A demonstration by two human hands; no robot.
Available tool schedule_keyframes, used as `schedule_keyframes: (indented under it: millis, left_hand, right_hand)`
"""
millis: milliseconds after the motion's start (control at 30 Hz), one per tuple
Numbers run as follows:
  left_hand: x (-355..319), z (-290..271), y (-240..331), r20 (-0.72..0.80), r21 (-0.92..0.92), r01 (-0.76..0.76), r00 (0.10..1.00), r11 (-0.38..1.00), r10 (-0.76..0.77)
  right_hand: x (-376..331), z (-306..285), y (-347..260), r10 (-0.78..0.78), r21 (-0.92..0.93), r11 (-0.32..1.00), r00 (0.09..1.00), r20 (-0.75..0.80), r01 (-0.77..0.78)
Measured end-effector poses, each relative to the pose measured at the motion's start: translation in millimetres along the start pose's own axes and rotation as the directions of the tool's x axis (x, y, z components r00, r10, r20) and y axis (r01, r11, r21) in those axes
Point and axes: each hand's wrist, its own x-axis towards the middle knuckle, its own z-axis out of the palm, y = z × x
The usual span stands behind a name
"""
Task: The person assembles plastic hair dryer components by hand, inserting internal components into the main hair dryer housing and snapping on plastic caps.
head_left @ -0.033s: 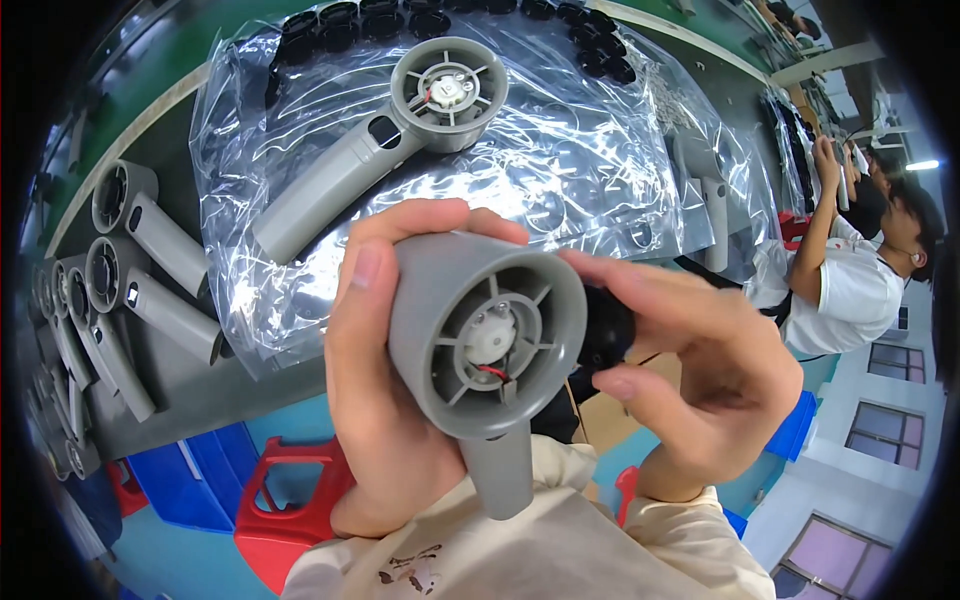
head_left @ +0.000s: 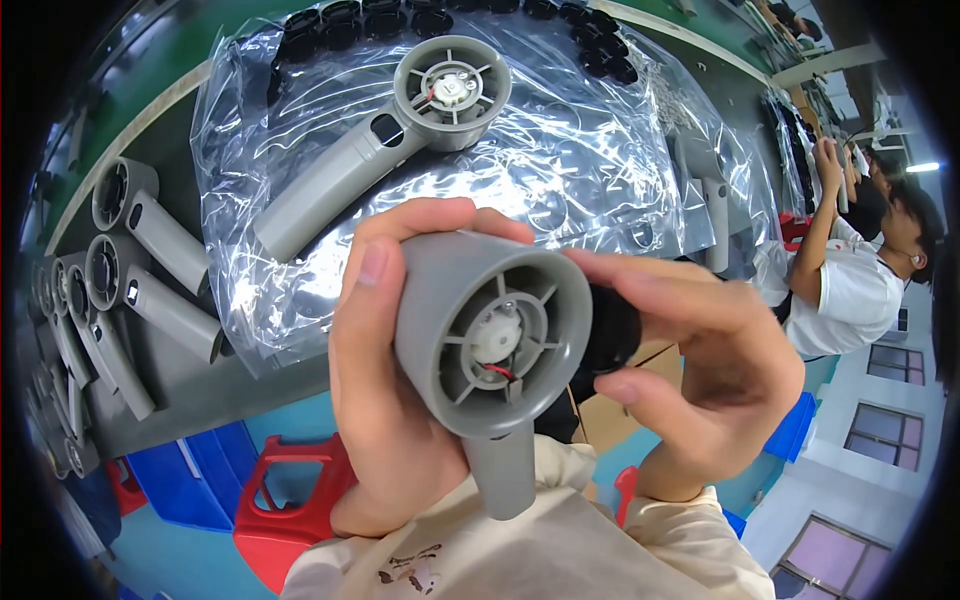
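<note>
My left hand (head_left: 375, 370) is wrapped round the head of a grey handheld fan housing (head_left: 430, 310). The round opening faces me, showing spokes, a white hub and a short red wire; its handle points down toward my shirt. Between the thumb and fingers of my right hand (head_left: 725, 370) is a black round cap (head_left: 612, 330), close against the right rim of the housing. Fingers and rim hide part of the cap. A second grey fan housing (head_left: 340, 185) lies beyond my hands on a clear plastic bag, its spoked head up and to the right.
Several grey fan housings (head_left: 165, 300) lie at the table's left. Black round caps (head_left: 385, 22) line the far side of the plastic bag (head_left: 560, 190). Below the table edge are a red stool (head_left: 275, 520) and blue bins (head_left: 200, 480). A person in white (head_left: 850, 285) sits at right.
The held fan housing has shifted slightly to the right. The black cap in my right hand has also moved a little right and shows more of its side.
</note>
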Motion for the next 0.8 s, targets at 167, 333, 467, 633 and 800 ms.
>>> schedule_keyframes:
  millis: [167,333,467,633,800]
  left_hand:
    - [-0.4,6.6,-2.3,-0.1,0.063,-0.05,0.993,0.997,0.056]
    - [-2.8,-0.5,0.7,-0.028,0.239,-0.227,0.97,0.944,0.24]
    - [-4.4,1.0,1.8,0.037,0.361,-0.268,0.961,0.893,0.273]
    - [-2.1,-2.9,1.6,0.049,0.304,-0.21,0.978,0.929,0.205]
    - [-3.4,-1.8,2.3,-0.037,0.322,-0.203,0.973,0.925,0.226]
  right_hand:
    - [6.3,-13.8,2.3,-0.133,0.078,0.989,0.987,0.086,0.127]
    - [10.1,-4.8,-0.9,-0.205,-0.031,0.977,0.97,0.132,0.211]
    - [10.3,1.2,2.2,-0.235,-0.157,0.957,0.969,0.079,0.245]
    - [10.9,6.5,2.2,-0.226,-0.156,0.961,0.974,0.037,0.229]
    - [8.6,11.9,4.4,-0.218,-0.109,0.969,0.976,0.027,0.22]
